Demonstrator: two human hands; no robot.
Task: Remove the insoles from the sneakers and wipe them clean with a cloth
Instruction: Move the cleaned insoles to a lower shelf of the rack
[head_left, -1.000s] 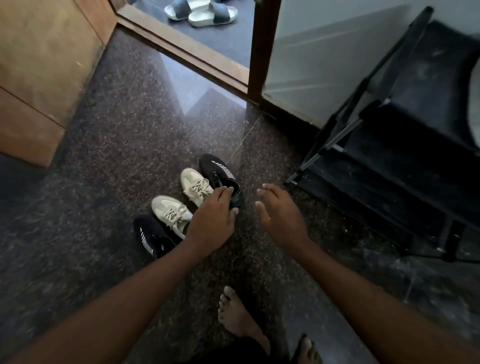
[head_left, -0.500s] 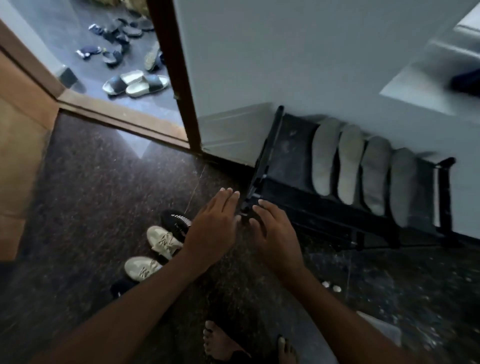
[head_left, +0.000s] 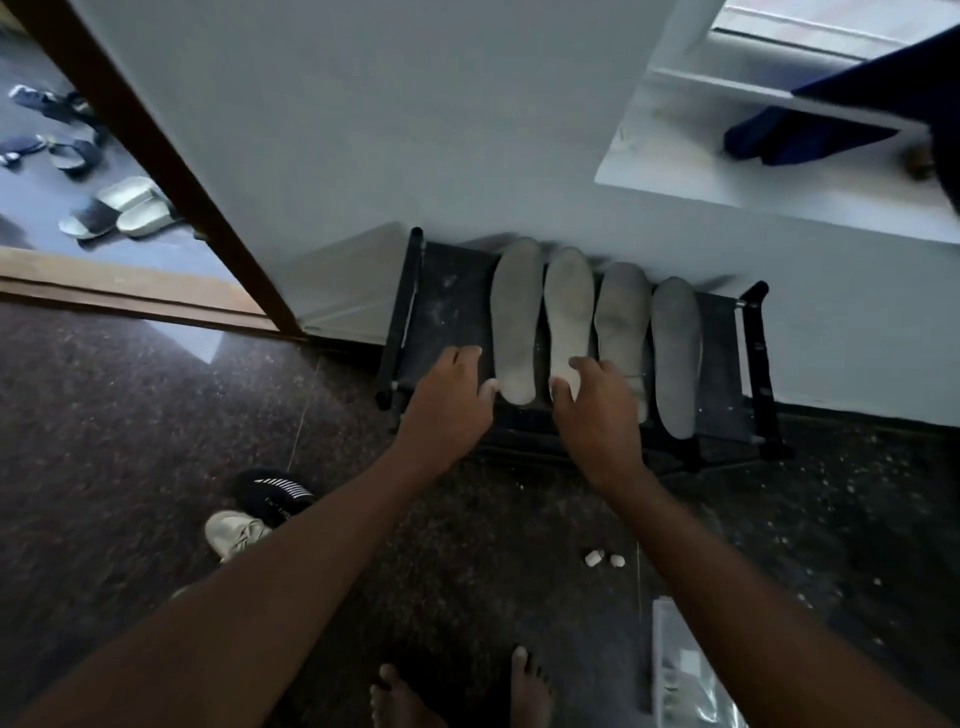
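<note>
**Both hands now at the rack (head_left: 452, 296), on the insoles (head_left: 675, 353).**

Vs 0.5 s ago: hands were short of the rack's L corner, fingers straight. Now the L hand (head_left: 447, 400) is on the rack front, fingers bent loosely down, holding nothing, thumb tip touching the heel of the 1st insole (head_left: 514, 322). R hand (head_left: 597, 410) lies over the heels of the 2nd insole (head_left: 569, 312) & 3rd insole (head_left: 621, 317), fingers bent; gripping or not, can't tell. Count: 4 insoles side by side on the rack top, toes to the wall. 2 sneakers on the floor at L, 1 black (head_left: 272, 488), 1 cream (head_left: 234, 532), touching. 2 slides (head_left: 122, 208) past the door, 2 white bits (head_left: 602, 558) on the floor, 2 bare feet (head_left: 530, 691).
</note>
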